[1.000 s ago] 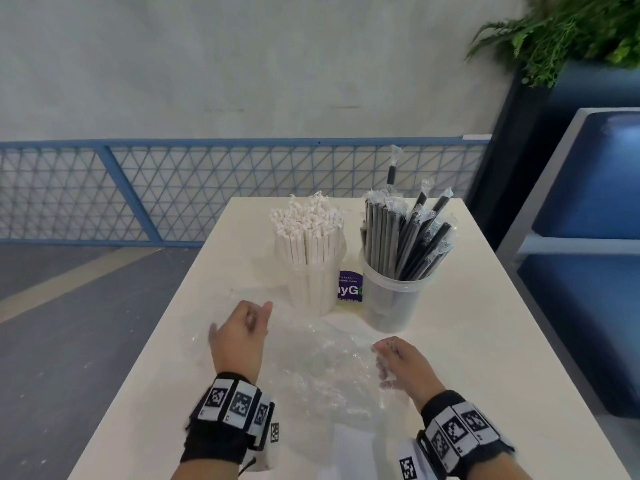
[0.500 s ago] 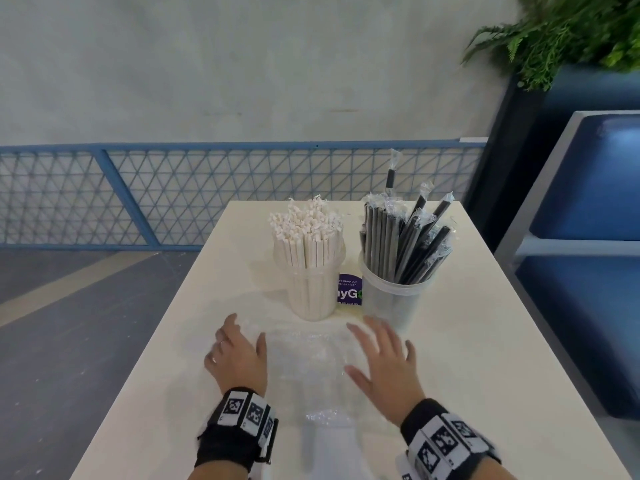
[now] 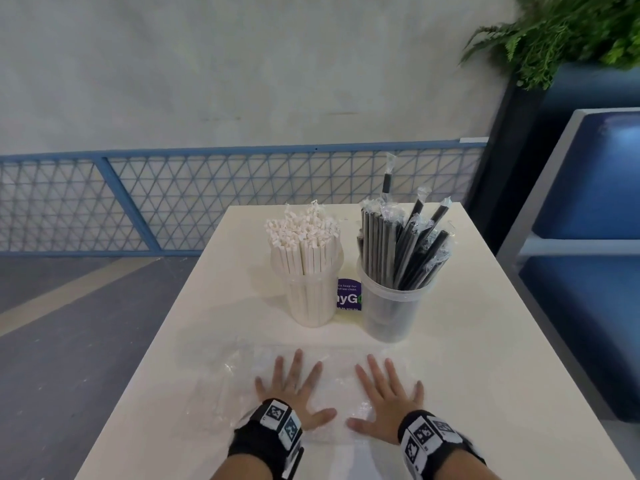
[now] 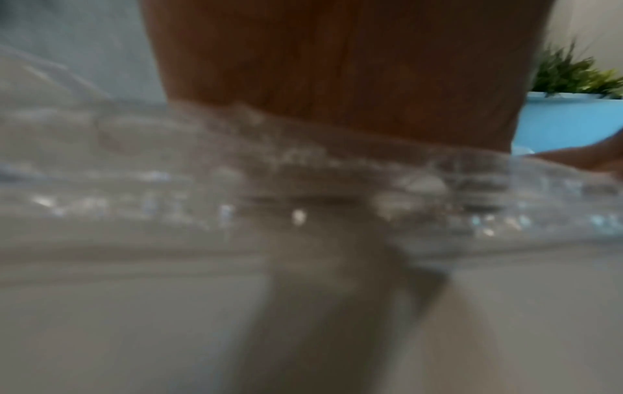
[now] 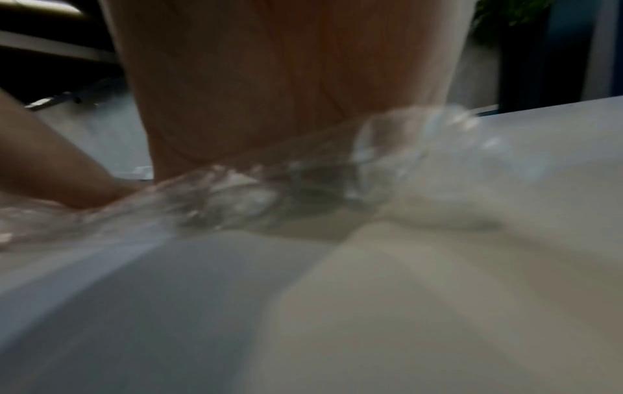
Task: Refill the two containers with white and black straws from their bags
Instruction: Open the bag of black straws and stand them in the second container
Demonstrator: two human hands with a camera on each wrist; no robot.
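Item: empty clear bags, lying flat just in front of the full white-straw container and black-straw container. Left hand, right hand pressing them, fingers spread, grasping nothing. Risk: slick film sliding forward, nudging containers.

The bags are clear, glossy, crinkled plastic; the table is smooth and matt; the containers are translucent plastic.

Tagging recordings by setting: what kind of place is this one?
Probably a cafe or food-court seating area: a white rectangular table carrying clear plastic tubs of wrapped white straws and black straws, with a blue padded bench alongside.
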